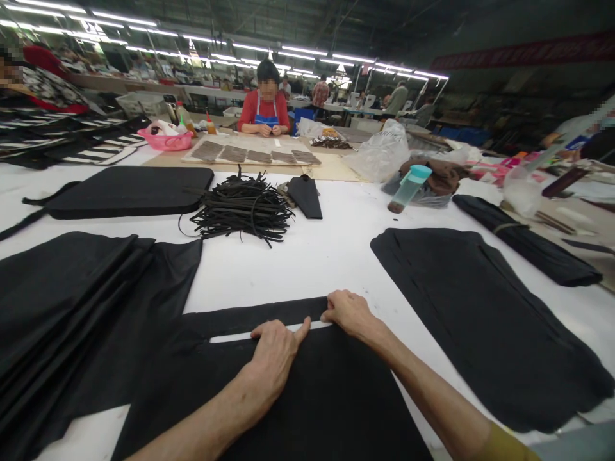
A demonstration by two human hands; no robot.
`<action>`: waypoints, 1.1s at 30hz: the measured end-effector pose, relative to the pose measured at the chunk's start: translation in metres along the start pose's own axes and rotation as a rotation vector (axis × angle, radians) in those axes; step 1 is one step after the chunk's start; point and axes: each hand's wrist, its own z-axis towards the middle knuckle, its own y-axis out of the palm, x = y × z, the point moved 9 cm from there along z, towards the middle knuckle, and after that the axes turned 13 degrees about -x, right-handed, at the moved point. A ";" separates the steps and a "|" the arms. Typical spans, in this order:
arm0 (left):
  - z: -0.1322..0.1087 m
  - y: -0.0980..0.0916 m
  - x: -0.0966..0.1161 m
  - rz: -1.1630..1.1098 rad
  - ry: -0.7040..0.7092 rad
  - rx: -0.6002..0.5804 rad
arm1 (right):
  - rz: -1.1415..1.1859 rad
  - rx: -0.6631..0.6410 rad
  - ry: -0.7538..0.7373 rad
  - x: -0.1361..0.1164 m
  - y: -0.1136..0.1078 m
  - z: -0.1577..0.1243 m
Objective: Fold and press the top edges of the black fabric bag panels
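A black fabric piece point(298, 397) lies on the white table point(327, 256) right in front of me, with a narrow black strip point(250, 317) along its far edge and a thin white gap between them. My left hand point(276, 355) rests palm down on the fabric, fingers curled at the near edge of the gap. My right hand point(348, 314) presses its bent fingers on the right end of the strip.
A stack of black fabric point(72, 307) lies at the left and another black piece point(480, 320) at the right. A bundle of black straps point(243, 208), a black pad point(127, 190) and a tilted bottle point(408, 187) lie beyond. A person in red point(265, 109) sits across the table.
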 end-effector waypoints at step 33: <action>-0.075 0.073 -0.090 -0.510 -0.049 0.077 | 0.074 0.071 0.005 0.025 0.017 -0.003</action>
